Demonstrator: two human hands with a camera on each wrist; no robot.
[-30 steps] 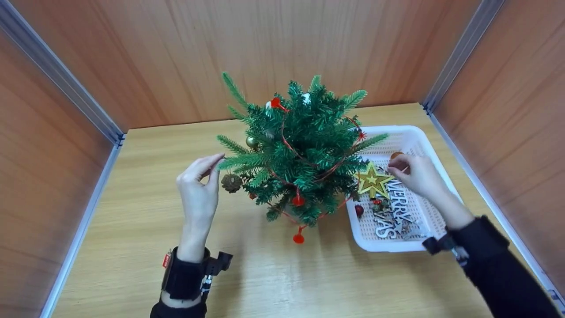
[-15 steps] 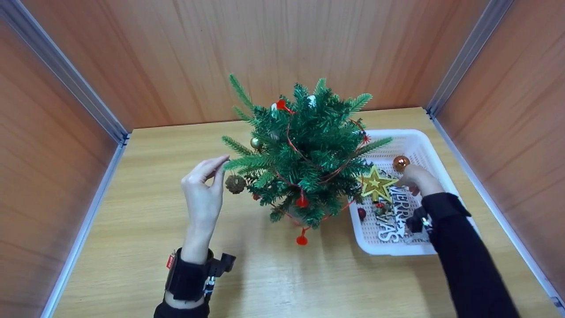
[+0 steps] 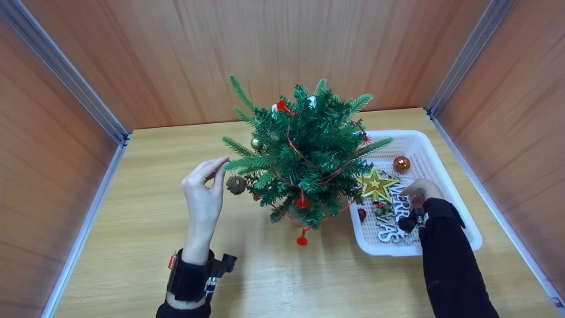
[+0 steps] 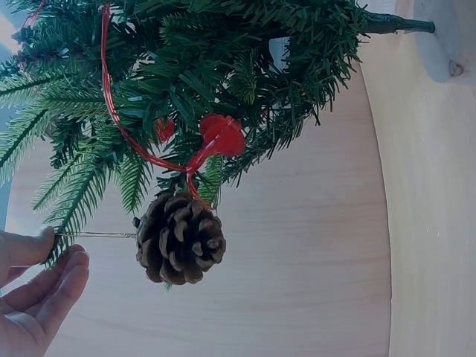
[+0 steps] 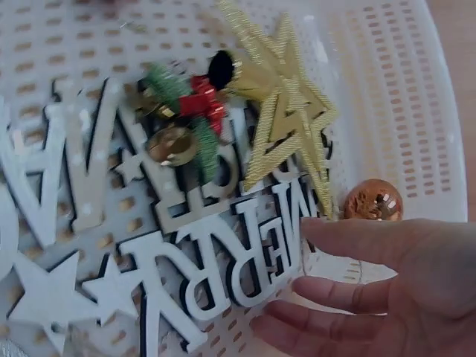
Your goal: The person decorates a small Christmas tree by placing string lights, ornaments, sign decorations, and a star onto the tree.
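At the tip of a left-hand branch (image 3: 249, 162) of the small green Christmas tree (image 3: 304, 132), my left hand (image 3: 203, 190) pinches with thumb and fingers. In the left wrist view a gold string runs from that tip to a brown pine cone (image 4: 181, 239), which hangs close to the fingers (image 4: 63, 294). My right hand (image 3: 423, 190) is down in the white basket (image 3: 459, 216), thumb and fingers apart at the edge of the white MERRY lettering (image 5: 216, 268). A copper bauble (image 5: 373, 201) lies by the thumb, and a gold star (image 5: 294, 104) lies just beyond the lettering.
A red cord garland (image 3: 293, 148) with red pieces winds round the tree, and a gold bauble (image 3: 256, 143) hangs at its left. The basket also holds a dark red bauble (image 3: 362, 214) and a bell sprig with red bow (image 5: 201, 104). Wooden panels (image 3: 282, 57) enclose the table.
My right hand has come down into the basket and shifted toward the lettering, uncovering the copper bauble. My left hand keeps its pinch at the branch tip.
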